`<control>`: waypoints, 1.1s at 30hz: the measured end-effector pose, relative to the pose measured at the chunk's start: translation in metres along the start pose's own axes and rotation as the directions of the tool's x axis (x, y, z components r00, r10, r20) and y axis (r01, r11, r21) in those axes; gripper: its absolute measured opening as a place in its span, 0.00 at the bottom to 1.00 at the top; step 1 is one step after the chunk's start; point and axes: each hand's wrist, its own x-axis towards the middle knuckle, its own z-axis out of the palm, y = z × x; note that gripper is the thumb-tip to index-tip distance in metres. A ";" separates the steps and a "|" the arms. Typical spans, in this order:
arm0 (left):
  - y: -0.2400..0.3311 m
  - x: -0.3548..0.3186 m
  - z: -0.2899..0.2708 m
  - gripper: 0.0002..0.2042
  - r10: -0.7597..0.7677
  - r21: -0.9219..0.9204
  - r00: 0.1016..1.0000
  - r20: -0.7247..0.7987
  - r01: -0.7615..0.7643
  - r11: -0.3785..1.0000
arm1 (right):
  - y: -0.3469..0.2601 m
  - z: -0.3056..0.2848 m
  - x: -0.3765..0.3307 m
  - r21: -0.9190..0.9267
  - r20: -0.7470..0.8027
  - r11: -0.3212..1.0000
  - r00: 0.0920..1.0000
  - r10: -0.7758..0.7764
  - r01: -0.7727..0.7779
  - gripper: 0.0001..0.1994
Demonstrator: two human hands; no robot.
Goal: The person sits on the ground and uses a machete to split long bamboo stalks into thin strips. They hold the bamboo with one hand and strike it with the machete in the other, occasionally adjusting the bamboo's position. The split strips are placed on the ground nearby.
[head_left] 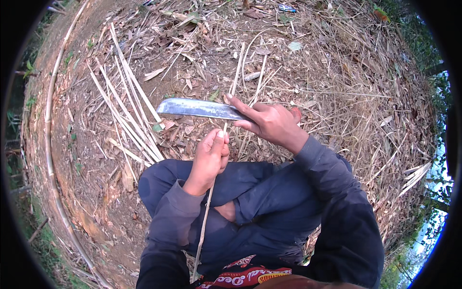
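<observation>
Head view shows a thin bamboo strip (208,202) running up from the lap, across the dark blue trousers (260,202), to a broad knife blade (197,108) held across its upper end. The left hand (210,161) is closed around the strip; the right hand (272,123) grips the knife's handle, forefinger along the blade. This looks like mid-shaving; the next stroke calls for a steady strip. Finished slats (127,113) lie left on littered ground (337,77).

Bare dirt ground (96,159) strewn with dry leaves (337,72).
</observation>
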 end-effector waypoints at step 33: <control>-0.017 -0.006 0.017 0.12 0.098 0.208 0.982 -0.161 -0.063 0.976 | 0.058 -0.003 0.006 0.232 -0.141 0.942 0.949 0.281 -0.244 0.25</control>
